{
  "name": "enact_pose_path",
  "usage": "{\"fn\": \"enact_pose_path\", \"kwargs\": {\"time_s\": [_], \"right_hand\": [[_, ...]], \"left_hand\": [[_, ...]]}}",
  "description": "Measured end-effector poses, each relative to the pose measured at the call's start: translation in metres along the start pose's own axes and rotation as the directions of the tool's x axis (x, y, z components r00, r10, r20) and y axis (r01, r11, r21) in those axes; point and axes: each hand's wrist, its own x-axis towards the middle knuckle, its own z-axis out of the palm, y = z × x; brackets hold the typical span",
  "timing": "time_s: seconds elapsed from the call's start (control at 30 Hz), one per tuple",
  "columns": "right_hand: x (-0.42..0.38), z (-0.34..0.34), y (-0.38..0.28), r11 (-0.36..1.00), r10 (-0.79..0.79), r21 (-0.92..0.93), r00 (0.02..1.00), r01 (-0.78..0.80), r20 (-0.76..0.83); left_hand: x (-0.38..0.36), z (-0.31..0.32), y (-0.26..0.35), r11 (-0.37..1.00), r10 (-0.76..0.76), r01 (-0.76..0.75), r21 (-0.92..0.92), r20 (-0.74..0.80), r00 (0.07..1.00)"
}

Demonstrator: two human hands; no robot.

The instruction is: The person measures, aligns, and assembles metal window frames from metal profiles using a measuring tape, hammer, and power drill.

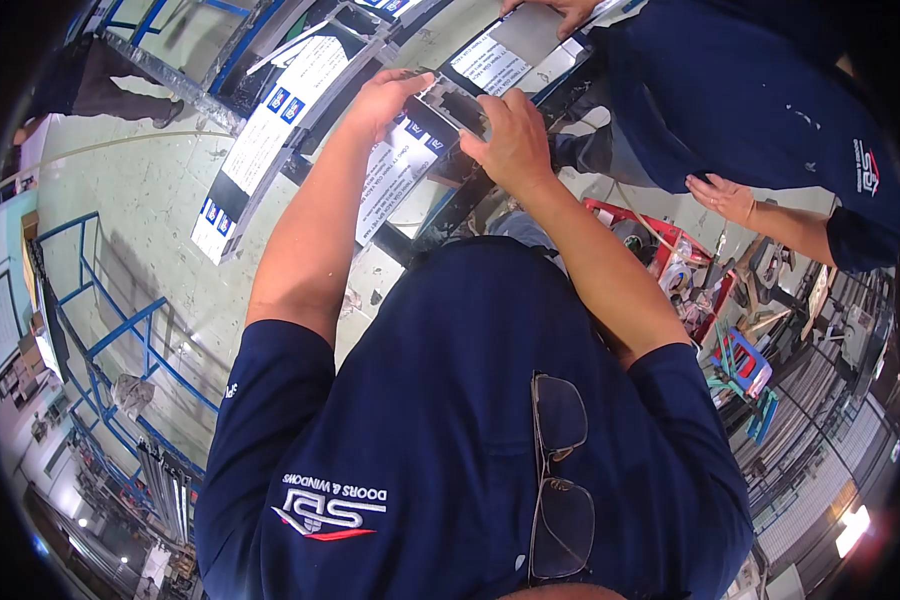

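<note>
My left hand (385, 95) and my right hand (510, 135) are raised together in front of me, both gripping a small dark metal piece (453, 103) from opposite sides. They hold it just over a long aluminium profile (390, 175) wrapped in white printed film with blue labels. A second wrapped profile (270, 130) lies parallel to it on the left. My navy shirt fills the lower part of the view, with a pair of glasses (560, 480) hanging at its collar.
A co-worker in a navy shirt (770, 90) stands at the upper right, one hand (725, 197) hanging free and the other (565, 10) on the profile's far end. A red tray (610, 212) of tools sits on the right. Blue metal racks (120, 330) stand on the left.
</note>
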Motion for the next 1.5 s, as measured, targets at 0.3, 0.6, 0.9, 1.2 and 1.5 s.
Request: {"fn": "enact_pose_path", "kwargs": {"time_s": [0.3, 0.6, 0.9, 1.2, 1.5], "right_hand": [[-0.004, 0.009, 0.007, 0.999, -0.036, 0.016, 0.997, 0.037, -0.068], [-0.029, -0.037, 0.028, 0.855, 0.422, 0.277, 0.898, -0.439, 0.12], [-0.029, -0.015, 0.028, 0.52, 0.455, 0.529, 0.742, -0.67, 0.493], [-0.028, -0.017, 0.013, 0.257, 0.507, 0.65, 0.672, -0.716, 0.54], [-0.022, -0.025, 0.009, 0.243, 0.507, 0.594, 0.622, -0.767, 0.596]], "left_hand": [[-0.012, 0.005, 0.009, 1.0, 0.004, -0.004, 0.001, -0.015, 1.0], [-0.005, 0.002, 0.003, 0.999, 0.033, -0.033, -0.009, -0.004, 0.999], [-0.014, 0.006, 0.008, 0.998, 0.058, -0.056, 0.04, -0.042, 0.997], [0.0, 0.001, -0.003, 0.999, 0.026, -0.026, -0.032, -0.004, 1.0], [-0.003, 0.003, -0.001, 0.999, 0.043, -0.043, -0.002, -0.014, 0.999]]}}
